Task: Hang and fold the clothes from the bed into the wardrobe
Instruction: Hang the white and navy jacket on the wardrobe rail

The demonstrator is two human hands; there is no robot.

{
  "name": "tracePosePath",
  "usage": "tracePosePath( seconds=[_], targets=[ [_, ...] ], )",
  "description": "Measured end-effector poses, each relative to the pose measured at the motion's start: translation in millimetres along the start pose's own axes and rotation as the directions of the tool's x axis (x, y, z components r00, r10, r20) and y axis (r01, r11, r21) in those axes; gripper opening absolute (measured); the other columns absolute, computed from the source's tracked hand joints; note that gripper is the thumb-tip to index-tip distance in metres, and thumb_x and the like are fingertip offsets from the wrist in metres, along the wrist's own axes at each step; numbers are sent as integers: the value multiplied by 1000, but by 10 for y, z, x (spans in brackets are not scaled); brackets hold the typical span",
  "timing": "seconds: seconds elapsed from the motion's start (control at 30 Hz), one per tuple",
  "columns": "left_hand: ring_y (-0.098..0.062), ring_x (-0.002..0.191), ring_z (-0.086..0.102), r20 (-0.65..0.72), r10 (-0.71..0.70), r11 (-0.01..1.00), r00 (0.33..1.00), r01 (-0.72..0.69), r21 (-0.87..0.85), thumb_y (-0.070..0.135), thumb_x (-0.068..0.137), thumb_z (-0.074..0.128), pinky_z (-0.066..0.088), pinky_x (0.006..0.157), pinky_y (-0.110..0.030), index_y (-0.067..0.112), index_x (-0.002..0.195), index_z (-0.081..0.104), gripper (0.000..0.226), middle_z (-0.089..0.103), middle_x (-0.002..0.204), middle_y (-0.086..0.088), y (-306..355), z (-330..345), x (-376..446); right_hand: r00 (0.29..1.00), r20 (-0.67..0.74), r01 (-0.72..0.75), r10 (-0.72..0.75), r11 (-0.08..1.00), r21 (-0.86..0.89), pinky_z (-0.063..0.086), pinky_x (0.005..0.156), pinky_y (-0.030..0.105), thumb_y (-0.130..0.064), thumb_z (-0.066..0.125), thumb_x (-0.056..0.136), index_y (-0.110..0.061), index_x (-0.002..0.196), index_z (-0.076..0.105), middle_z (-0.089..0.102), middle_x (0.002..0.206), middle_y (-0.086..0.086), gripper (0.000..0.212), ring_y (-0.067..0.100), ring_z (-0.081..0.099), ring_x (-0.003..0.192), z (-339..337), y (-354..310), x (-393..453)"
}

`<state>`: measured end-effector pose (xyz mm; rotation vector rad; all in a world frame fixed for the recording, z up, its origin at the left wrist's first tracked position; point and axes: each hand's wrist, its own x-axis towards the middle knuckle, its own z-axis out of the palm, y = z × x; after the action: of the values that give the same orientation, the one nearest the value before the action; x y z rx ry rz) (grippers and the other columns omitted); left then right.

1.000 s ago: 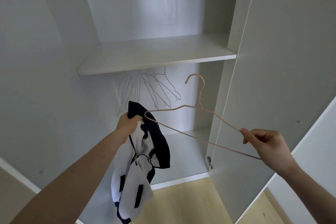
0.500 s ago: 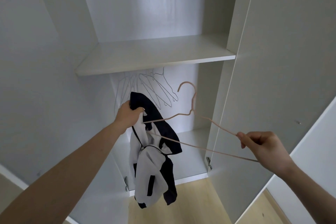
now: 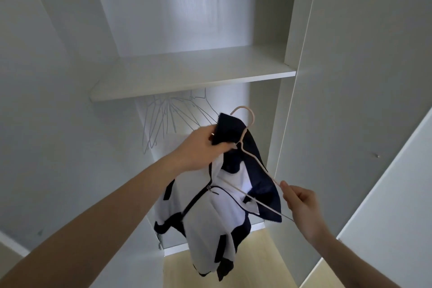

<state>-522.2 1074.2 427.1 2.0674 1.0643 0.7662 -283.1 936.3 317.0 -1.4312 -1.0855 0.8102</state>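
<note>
I stand in front of the open white wardrobe (image 3: 191, 72). My left hand (image 3: 201, 147) grips the dark collar of a navy and white zip jacket (image 3: 210, 217), which hangs down below it. My right hand (image 3: 301, 206) pinches the lower right corner of a thin pink wire hanger (image 3: 247, 138). The hanger's left arm is hidden inside the jacket's neck, and its hook sticks up above the collar. Part of the jacket drapes over the hanger's right arm.
Several empty wire hangers (image 3: 163, 119) hang under the wardrobe shelf, behind my left hand. The right wardrobe door (image 3: 355, 100) stands open close to my right hand. The left door (image 3: 46, 124) is open too. Light wooden floor (image 3: 257, 264) shows below.
The hanger has moved left and into the jacket's neck opening. My left hand has lifted the collar higher and to the right, and my right hand has followed toward the jacket.
</note>
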Motion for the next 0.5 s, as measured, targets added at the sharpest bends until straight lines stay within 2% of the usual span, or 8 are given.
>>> tracePosePath(
  seconds=[0.07,0.13,0.2,0.23,0.3,0.33,0.4,0.5],
  targets=[
    [-8,109,57,136,46,981,990,-70,182,36,85,72,47,95,-30,29,113,68,29,67,110,15,-13,-28,-37,1000,-1,1,-1,999,42,27,51,22,-32,58,95,-23,42,38,31,47,-8,58,7,27,43,29,30,-9],
    [-12,127,41,239,44,954,970,-112,278,24,82,65,34,109,-30,41,121,63,43,58,123,23,-58,-149,-40,1000,-13,8,-7,999,41,25,51,23,-42,59,91,-18,47,38,27,51,-1,55,11,24,47,19,89,-11],
    [-14,136,34,215,35,932,976,-110,345,12,82,61,23,114,-31,51,124,56,57,51,130,21,-114,-280,8,1000,-5,6,-5,997,74,26,50,23,-46,60,90,-18,46,40,28,51,1,56,11,25,46,13,142,-8],
    [-14,137,35,168,68,910,984,-130,394,13,85,63,19,115,-31,48,124,55,54,50,130,21,-138,-329,43,1000,-6,-4,5,995,97,26,50,23,-49,64,90,-18,46,40,28,51,2,59,12,25,46,21,145,-6],
    [-6,130,46,111,159,847,981,-194,495,29,92,66,19,117,-33,39,122,59,32,56,121,27,-181,-393,124,1000,1,4,-4,990,141,26,49,22,-62,71,84,-16,47,39,27,52,3,67,12,24,47,48,136,17],
    [-5,120,55,116,162,824,980,-199,531,42,94,61,26,117,-37,35,120,63,26,63,115,26,-188,-425,159,1000,8,21,-22,988,151,25,48,21,-69,70,77,-16,48,38,26,52,3,69,12,23,48,66,124,32],
    [-10,100,66,120,137,839,983,-180,514,56,93,46,47,100,-44,27,112,71,43,73,102,13,-140,-479,205,1000,-7,29,-28,985,167,24,49,21,-73,69,73,-17,49,36,25,54,2,70,11,23,49,87,71,62],
    [-17,85,65,62,189,815,980,-192,547,55,93,42,54,78,-46,21,103,75,48,71,89,6,-69,-533,276,995,-75,82,-71,982,167,31,53,26,-59,67,89,-7,57,57,38,56,5,62,13,35,51,77,-15,127]
  ],
)
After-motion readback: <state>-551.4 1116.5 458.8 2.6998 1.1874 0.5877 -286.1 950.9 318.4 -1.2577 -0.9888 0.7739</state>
